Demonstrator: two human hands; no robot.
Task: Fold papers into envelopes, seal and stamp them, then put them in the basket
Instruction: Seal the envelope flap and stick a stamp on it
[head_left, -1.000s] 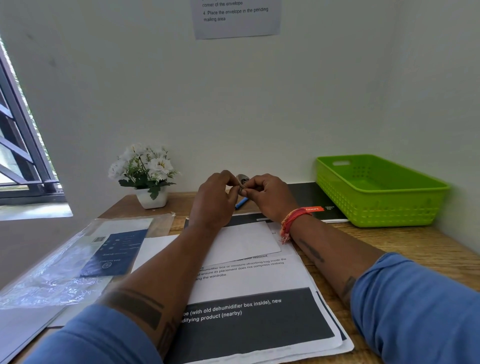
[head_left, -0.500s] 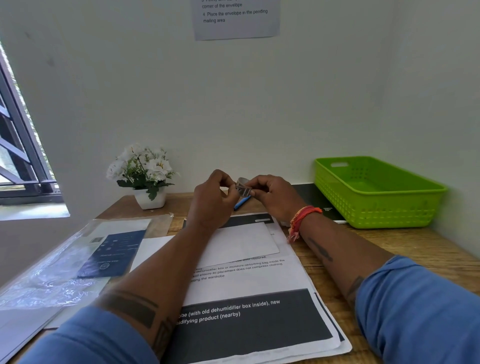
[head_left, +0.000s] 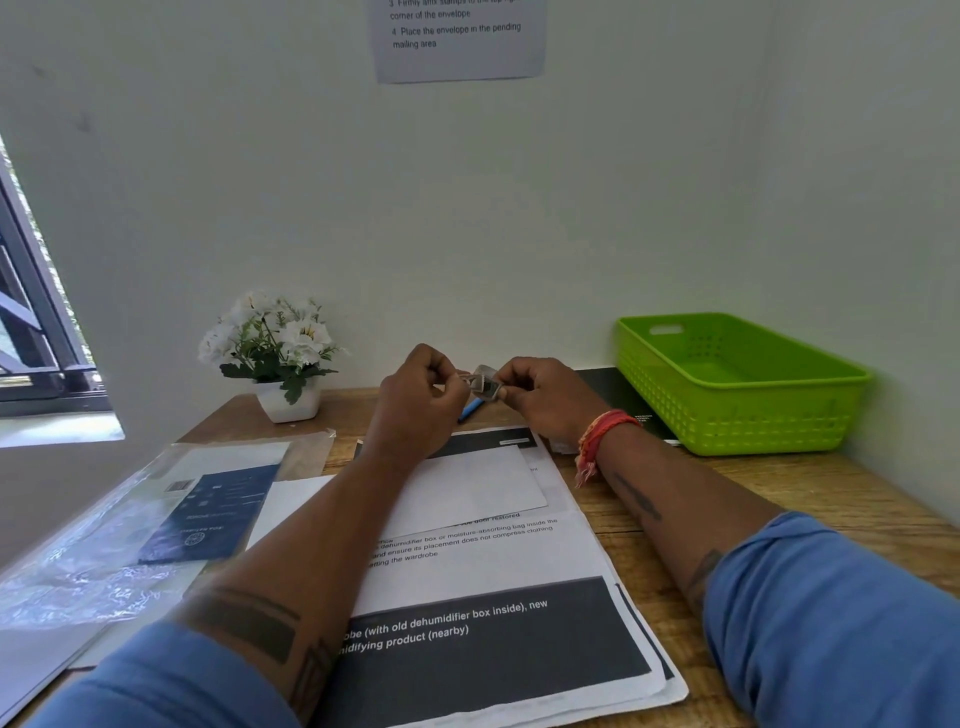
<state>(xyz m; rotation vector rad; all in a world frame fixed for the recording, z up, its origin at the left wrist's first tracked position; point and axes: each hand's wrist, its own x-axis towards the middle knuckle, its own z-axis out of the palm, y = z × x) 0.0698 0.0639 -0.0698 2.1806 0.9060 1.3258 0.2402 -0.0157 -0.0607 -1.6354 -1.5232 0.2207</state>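
Note:
Both hands are raised together over the far part of the desk. My left hand (head_left: 418, 397) and my right hand (head_left: 540, 397) pinch a small stamp on its backing (head_left: 484, 383) between their fingertips. Under them a white envelope (head_left: 467, 488) lies flat on a stack of printed papers (head_left: 483, 613). A green basket (head_left: 737, 384) stands at the right against the wall, with nothing visible inside it.
A white pot of flowers (head_left: 283, 353) stands at the back left. A clear plastic sleeve with a dark blue card (head_left: 202, 514) lies at the left. A blue pen (head_left: 470, 410) lies behind the hands. A black booklet (head_left: 618, 400) is beside the basket.
My hands have stayed together over the envelope. The small stamp piece has come more into view between the fingertips, and the fingers have pulled slightly apart.

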